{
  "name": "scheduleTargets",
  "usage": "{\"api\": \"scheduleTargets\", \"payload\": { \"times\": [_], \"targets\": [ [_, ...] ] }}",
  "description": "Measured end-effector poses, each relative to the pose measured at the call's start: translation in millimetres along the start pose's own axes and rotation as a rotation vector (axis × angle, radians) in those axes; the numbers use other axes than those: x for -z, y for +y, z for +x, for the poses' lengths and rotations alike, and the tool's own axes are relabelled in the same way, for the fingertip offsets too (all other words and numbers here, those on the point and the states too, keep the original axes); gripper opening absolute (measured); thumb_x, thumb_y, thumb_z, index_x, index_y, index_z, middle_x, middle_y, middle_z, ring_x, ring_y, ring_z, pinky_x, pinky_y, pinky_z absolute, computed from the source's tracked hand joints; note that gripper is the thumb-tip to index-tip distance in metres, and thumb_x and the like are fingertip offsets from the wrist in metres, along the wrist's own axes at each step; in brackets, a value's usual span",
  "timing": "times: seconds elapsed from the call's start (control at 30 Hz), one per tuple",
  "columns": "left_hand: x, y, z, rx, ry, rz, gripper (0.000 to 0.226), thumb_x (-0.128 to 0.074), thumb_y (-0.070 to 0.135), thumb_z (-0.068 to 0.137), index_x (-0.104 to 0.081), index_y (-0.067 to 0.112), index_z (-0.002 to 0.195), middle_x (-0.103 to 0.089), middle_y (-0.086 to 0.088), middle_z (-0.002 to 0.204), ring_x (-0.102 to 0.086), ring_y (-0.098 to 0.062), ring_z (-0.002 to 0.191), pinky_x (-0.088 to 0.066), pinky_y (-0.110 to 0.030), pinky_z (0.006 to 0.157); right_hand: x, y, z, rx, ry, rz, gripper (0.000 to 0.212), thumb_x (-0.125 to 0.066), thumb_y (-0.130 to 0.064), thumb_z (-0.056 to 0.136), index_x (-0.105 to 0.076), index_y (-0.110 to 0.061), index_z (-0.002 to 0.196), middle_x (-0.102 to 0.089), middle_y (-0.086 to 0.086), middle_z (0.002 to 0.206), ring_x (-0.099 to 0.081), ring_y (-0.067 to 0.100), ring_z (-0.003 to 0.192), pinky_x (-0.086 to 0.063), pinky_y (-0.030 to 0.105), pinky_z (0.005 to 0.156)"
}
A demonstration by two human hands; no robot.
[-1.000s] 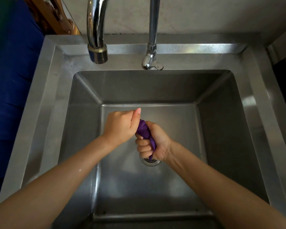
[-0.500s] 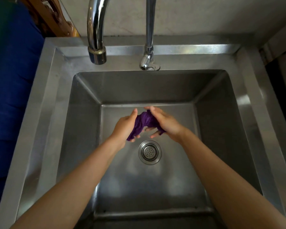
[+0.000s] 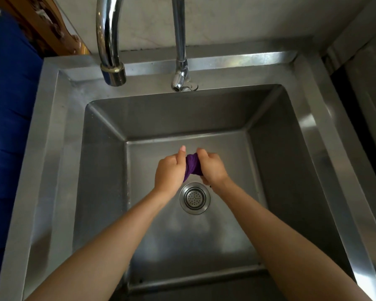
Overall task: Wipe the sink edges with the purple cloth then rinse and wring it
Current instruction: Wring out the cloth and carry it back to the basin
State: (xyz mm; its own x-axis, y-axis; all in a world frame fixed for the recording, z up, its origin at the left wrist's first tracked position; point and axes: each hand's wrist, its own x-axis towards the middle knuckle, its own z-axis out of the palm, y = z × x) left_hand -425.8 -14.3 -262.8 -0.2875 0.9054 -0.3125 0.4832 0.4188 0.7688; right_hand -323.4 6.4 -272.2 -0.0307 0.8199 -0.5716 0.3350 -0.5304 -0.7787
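purple cloth [image 3: 192, 168] bunched over sink [image 3: 52, 131] | left hand [image 3: 169, 172] fisted on it | right hand [image 3: 212, 168] fisted on it

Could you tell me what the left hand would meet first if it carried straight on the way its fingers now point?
Probably the sink's back wall: the left hand, gripping the cloth, points away over the basin, though depth is unclear.

Colours: purple on grey steel
purple cloth [image 3: 192, 167] solid deep purple, no pattern; sink [image 3: 313, 135] dull grey steel; drain strainer [image 3: 194, 198] silver with dotted holes; faucet [image 3: 110, 40] shiny chrome; blue panel [image 3: 7, 127] at left; wall [image 3: 248, 22] pale grey, faint marbling
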Motion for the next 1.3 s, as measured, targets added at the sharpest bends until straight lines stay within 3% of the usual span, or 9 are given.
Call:
{"api": "scheduleTargets", "payload": {
  "times": [0.1, 0.23, 0.37, 0.47, 0.7, 0.83, 1.0, 1.13, 1.3],
  "targets": [
    [1.6, 3.1, 1.6, 0.145, -0.137, -0.149, 0.052, -0.037, 0.049, 0.094, -0.050, 0.012, 0.059, -0.055, -0.006, 0.059, -0.054, -0.022, 0.056, -0.042, -0.019, 0.048, 16.4, -1.9, -2.9, -0.030, -0.037, 0.091, 0.049, -0.030, -0.052, 0.095, -0.058, -0.013, 0.085, -0.058, 0.003, 0.070, -0.055, 0.016, 0.065, -0.045, 0.022, 0.057],
    [3.9, 14.5, -3.2, 0.175, -0.251, -0.325, 0.036, -0.047, 0.050, 0.090, -0.060, 0.016, 0.096, -0.064, 0.000, 0.092, -0.060, -0.014, 0.086, -0.045, -0.026, 0.076, 34.1, -3.4, -13.6, -0.190, 0.060, 0.128, 0.070, -0.021, -0.069, 0.087, -0.050, -0.020, 0.128, -0.058, 0.008, 0.127, -0.055, 0.028, 0.115, -0.043, 0.043, 0.099],
    [12.8, 24.9, -9.9, -0.005, -0.444, -0.258, 0.018, -0.053, 0.038, 0.090, -0.055, 0.023, 0.101, -0.065, 0.001, 0.095, -0.061, -0.013, 0.088, -0.044, -0.018, 0.071, 46.5, -20.3, -28.2, -0.184, -0.013, 0.339, 0.067, -0.032, -0.069, 0.086, -0.056, -0.015, 0.117, -0.067, 0.007, 0.108, -0.066, 0.021, 0.093, -0.055, 0.035, 0.076],
    [18.4, 32.8, -16.4, -0.041, -0.601, -0.199, 0.014, -0.052, 0.032, 0.092, -0.053, 0.024, 0.103, -0.064, 0.003, 0.085, -0.061, -0.008, 0.076, -0.045, -0.012, 0.061, 56.2, -32.3, -30.4, -0.087, 0.099, 0.368, 0.044, -0.045, -0.055, 0.089, -0.055, -0.017, 0.110, -0.065, 0.006, 0.110, -0.064, 0.020, 0.099, -0.054, 0.037, 0.085],
    [3.8, 43.9, -24.9, -0.109, -0.533, -0.065, 0.019, -0.046, 0.037, 0.094, -0.058, 0.023, 0.093, -0.063, 0.006, 0.086, -0.057, -0.012, 0.083, -0.041, -0.026, 0.075, 58.4, -33.8, -35.2, 0.114, 0.465, 0.246, 0.047, -0.035, -0.032, 0.098, -0.036, -0.015, 0.054, -0.039, 0.000, 0.052, -0.038, 0.016, 0.054, -0.036, 0.036, 0.065],
    [-3.4, 41.2, -25.5, -0.054, -0.484, -0.158, 0.023, -0.044, 0.040, 0.094, -0.061, 0.025, 0.089, -0.069, -0.005, 0.097, -0.063, -0.023, 0.095, -0.049, -0.039, 0.090, 67.1, -43.0, -45.5, 0.109, 0.325, 0.373, 0.045, -0.041, -0.042, 0.096, -0.045, -0.017, 0.059, -0.047, 0.000, 0.057, -0.046, 0.016, 0.059, -0.041, 0.035, 0.070],
    [-3.6, 49.7, -27.5, -0.159, -0.158, -0.335, 0.018, -0.038, 0.031, 0.098, -0.051, 0.018, 0.096, -0.060, 0.000, 0.086, -0.055, -0.015, 0.077, -0.040, -0.031, 0.074, 86.8, -39.3, -63.1, 0.012, 0.003, 0.521, 0.044, -0.059, -0.039, 0.087, -0.042, -0.018, 0.122, -0.063, 0.002, 0.103, -0.066, 0.018, 0.085, -0.059, 0.038, 0.074],
    [-1.5, 47.9, -20.7, -0.274, -0.176, -0.353, 0.008, -0.044, 0.028, 0.096, -0.044, 0.022, 0.101, -0.055, 0.002, 0.091, -0.051, -0.011, 0.079, -0.042, -0.027, 0.076, 92.9, -25.4, -65.7, -0.049, 0.006, 0.603, 0.007, -0.054, -0.009, 0.091, -0.060, -0.009, 0.093, -0.060, 0.008, 0.080, -0.059, 0.018, 0.070, -0.054, 0.030, 0.067],
    [-5.3, 34.2, -9.4, -0.085, -0.337, -0.272, 0.006, -0.054, 0.023, 0.092, -0.048, 0.025, 0.092, -0.055, 0.003, 0.093, -0.054, -0.011, 0.079, -0.050, -0.031, 0.081, 95.9, -27.5, -71.6, 0.077, 0.136, 0.540, 0.020, -0.046, -0.004, 0.091, -0.059, -0.019, 0.087, -0.061, 0.002, 0.077, -0.058, 0.014, 0.069, -0.048, 0.030, 0.069]
  ]
}}
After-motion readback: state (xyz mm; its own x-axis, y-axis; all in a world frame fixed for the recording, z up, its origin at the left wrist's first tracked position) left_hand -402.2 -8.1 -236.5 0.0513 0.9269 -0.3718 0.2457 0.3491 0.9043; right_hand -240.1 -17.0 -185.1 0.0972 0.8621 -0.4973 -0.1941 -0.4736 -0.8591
